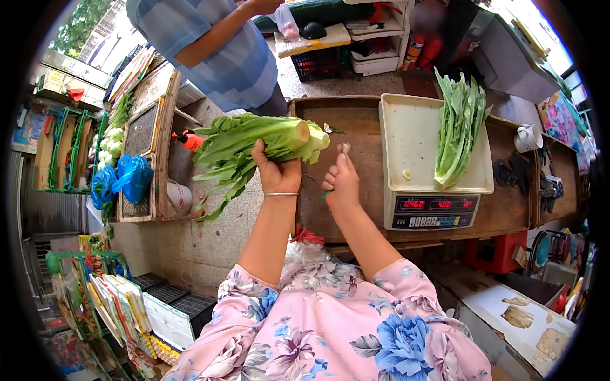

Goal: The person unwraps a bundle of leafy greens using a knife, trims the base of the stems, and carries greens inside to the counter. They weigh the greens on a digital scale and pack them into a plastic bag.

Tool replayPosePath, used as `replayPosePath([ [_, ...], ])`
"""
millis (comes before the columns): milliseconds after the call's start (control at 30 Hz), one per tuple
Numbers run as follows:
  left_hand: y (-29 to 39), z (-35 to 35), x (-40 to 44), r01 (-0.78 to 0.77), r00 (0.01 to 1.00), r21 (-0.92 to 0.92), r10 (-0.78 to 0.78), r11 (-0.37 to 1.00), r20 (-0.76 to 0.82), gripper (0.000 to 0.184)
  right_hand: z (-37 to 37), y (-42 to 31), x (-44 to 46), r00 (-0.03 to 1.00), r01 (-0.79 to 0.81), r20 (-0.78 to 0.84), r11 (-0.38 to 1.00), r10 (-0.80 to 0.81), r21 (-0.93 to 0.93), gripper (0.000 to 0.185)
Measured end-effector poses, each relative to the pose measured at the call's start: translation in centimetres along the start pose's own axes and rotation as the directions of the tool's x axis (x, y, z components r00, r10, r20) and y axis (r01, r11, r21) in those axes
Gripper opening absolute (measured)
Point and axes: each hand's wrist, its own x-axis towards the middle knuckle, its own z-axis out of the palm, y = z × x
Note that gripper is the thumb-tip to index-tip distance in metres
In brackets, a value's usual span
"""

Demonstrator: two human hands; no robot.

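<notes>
My left hand point(277, 173) is closed around a bunch of long-leaf lettuce point(254, 143), held out over the left end of the wooden counter. Its pale cut stem ends point right, and the leaves hang to the left. To the right of the stems, my right hand point(343, 179) is curled into a fist with the thumb up. A small bit of green shows at the fist's lower edge; what it belongs to is hidden. Another bunch of leafy lettuce point(456, 136) lies on the pan of a digital scale point(413, 136), near a small pale slice point(406, 173).
The scale stands on the wooden counter point(340, 120), its red digits lit. Farther right are a white mug point(527, 138) and dark scissors-like tools. A person in a blue checked shirt point(210, 57) stands beyond the counter. Blue plastic bags point(133, 174) and vegetables sit at left.
</notes>
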Motion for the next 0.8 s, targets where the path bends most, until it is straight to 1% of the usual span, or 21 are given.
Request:
replayPosePath([
  [33, 0.0, -0.3, 0.1, 0.024, 0.999, -0.015, -0.023, 1.000, 0.047, 0.036, -0.5, -0.1, -0.4, 1.000, 0.004, -0.003, 1.000, -0.004, 0.004, 0.031],
  [67, 0.1, -0.1, -0.1, 0.048, 0.991, -0.009, -0.046, 0.999, 0.122, 0.038, -0.6, -0.3, -1.0, 0.999, 0.053, 0.014, 0.997, -0.052, -0.057, 0.028],
  [100, 0.1, 0.0, 0.1, 0.050, 0.990, -0.008, -0.049, 0.999, 0.130, 0.038, 0.2, -0.9, -2.0, 0.994, 0.102, 0.037, 0.988, -0.099, -0.118, 0.026],
  [133, 0.3, -0.1, 0.0, 0.083, 0.984, -0.008, -0.080, 0.997, 0.159, 0.038, 0.9, -1.1, -3.3, 0.981, 0.159, 0.131, 0.978, -0.141, -0.134, 0.030],
  [167, 0.5, -0.2, -0.2, 0.117, 0.976, -0.005, -0.114, 0.993, 0.186, 0.039, 1.8, -1.2, -4.5, 0.983, 0.155, 0.123, 0.980, -0.140, -0.128, 0.030],
  [233, 0.6, -0.5, 0.0, 0.150, 0.971, -0.029, -0.142, 0.988, 0.190, 0.039, 3.2, -1.2, -5.6, 0.952, 0.117, 0.295, 0.986, -0.077, -0.120, 0.033],
  [267, 0.5, -0.5, 0.0, 0.160, 0.962, -0.012, -0.154, 0.987, 0.224, 0.039, 3.5, -0.9, -5.7, 0.931, 0.101, 0.357, 0.993, -0.073, -0.061, 0.037],
  [300, 0.4, -0.5, -0.1, 0.169, 0.953, 0.003, -0.164, 0.986, 0.256, 0.040, 3.9, -0.9, -5.8, 0.932, 0.108, 0.354, 0.992, -0.081, -0.058, 0.037],
  [367, 0.5, -1.2, 0.2, 0.155, 0.955, 0.018, -0.155, 0.988, 0.254, 0.042, 4.7, -1.2, -5.9, 0.911, 0.099, 0.403, 0.995, -0.086, -0.012, 0.038],
  [433, 0.8, -2.1, 0.5, 0.115, 0.907, 0.119, -0.153, 0.986, 0.393, 0.052, 4.9, -1.6, -5.8, 0.907, 0.113, 0.407, 0.994, -0.107, 0.011, 0.039],
  [467, 0.9, -1.5, -0.1, 0.118, 0.916, 0.088, -0.142, 0.989, 0.374, 0.058, 5.0, -1.7, -5.8, 0.905, 0.117, 0.412, 0.993, -0.108, 0.002, 0.038],
  [500, 1.0, -1.7, -0.1, 0.122, 0.916, 0.089, -0.147, 0.988, 0.373, 0.058, 5.0, -1.8, -5.9, 0.903, 0.122, 0.416, 0.993, -0.107, -0.009, 0.037],
  [567, 1.5, -2.1, 0.2, 0.135, 0.884, 0.103, -0.167, 0.985, 0.436, 0.061, 5.1, -1.9, -6.0, 0.902, 0.120, 0.419, 0.993, -0.106, -0.009, 0.037],
  [600, 1.6, -2.2, 0.3, 0.134, 0.894, 0.085, -0.157, 0.987, 0.419, 0.063, 5.1, -1.9, -6.1, 0.900, 0.116, 0.423, 0.993, -0.101, -0.010, 0.036],
  [700, 1.7, -2.6, 0.6, 0.112, 0.876, 0.107, -0.149, 0.988, 0.459, 0.064, 5.1, -2.0, -6.1, 0.900, 0.079, 0.431, 0.997, -0.066, -0.012, 0.036],
  [800, 1.8, -2.6, 0.5, 0.098, 0.873, 0.124, -0.145, 0.987, 0.465, 0.065, 5.0, -1.8, -6.1, 0.911, 0.086, 0.405, 0.996, -0.073, -0.015, 0.037],
])
